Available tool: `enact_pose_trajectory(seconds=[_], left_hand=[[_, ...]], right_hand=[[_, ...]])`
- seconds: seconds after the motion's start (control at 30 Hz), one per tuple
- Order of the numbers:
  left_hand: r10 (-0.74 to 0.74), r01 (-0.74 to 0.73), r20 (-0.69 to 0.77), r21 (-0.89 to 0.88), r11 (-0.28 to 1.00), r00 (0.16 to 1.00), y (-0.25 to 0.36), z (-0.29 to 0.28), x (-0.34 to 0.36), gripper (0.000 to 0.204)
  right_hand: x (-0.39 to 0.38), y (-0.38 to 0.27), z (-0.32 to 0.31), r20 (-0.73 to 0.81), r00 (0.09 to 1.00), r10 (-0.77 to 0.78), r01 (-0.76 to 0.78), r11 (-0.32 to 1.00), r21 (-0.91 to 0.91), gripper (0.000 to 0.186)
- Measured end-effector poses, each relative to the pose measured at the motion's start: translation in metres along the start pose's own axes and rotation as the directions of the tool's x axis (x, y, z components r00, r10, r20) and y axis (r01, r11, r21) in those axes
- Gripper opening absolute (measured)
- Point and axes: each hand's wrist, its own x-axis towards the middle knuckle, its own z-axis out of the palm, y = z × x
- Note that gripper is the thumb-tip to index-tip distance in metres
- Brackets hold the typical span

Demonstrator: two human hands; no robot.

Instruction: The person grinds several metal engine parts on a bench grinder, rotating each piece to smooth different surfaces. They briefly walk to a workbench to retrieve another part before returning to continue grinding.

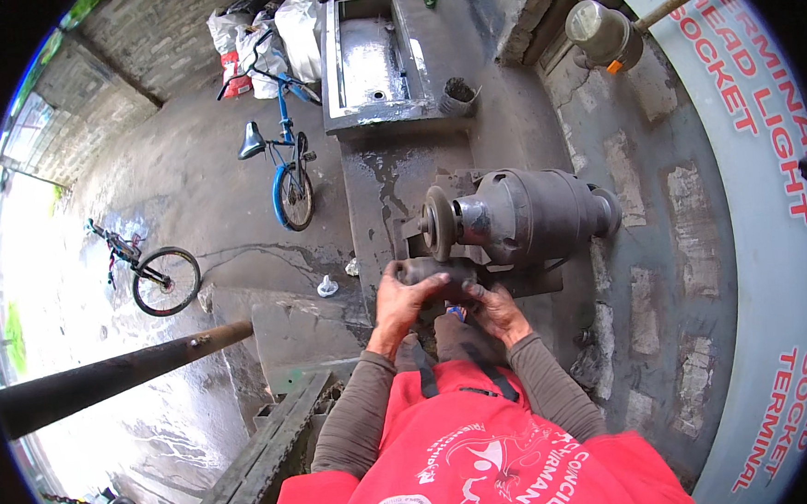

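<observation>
My left hand [404, 300] and my right hand [499, 311] grip a dark, rounded metal part [455, 271] from its two ends. The fingers are wrapped around it, so part of its shape is hidden and its exact kind does not show. Just beyond the part stands the round wheel [438, 224] of a bench grinder [542, 216], a grey motor with a cylindrical body. The part lies right below the wheel's near edge; whether the two touch, I cannot tell. Both hands look blackened.
A basin [420, 66] in a concrete surround stands at the far end, beside a dark pot [457, 97]. A blue bicycle [287, 153] and another bicycle [160, 276] are on the left. A thick pole [133, 365] and a metal frame [259, 464] flank my left arm. A block wall [638, 238] rises at right.
</observation>
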Motion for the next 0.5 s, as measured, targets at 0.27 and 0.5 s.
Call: enact_pose_trajectory(seconds=[0.27,0.5], left_hand=[[0.042,-0.043,-0.036,-0.018,0.999,0.998,0.014,-0.038,-0.002,0.093],[-0.038,0.024,0.076,0.169,0.985,0.996,0.005,0.005,0.006,0.099]], right_hand=[[0.022,0.008,0.027,0.124,0.989,-0.080,0.091,0.992,-0.091,0.044],[-0.015,0.007,-0.010,-0.007,0.998,-0.055,0.056,0.994,0.095,0.047]])
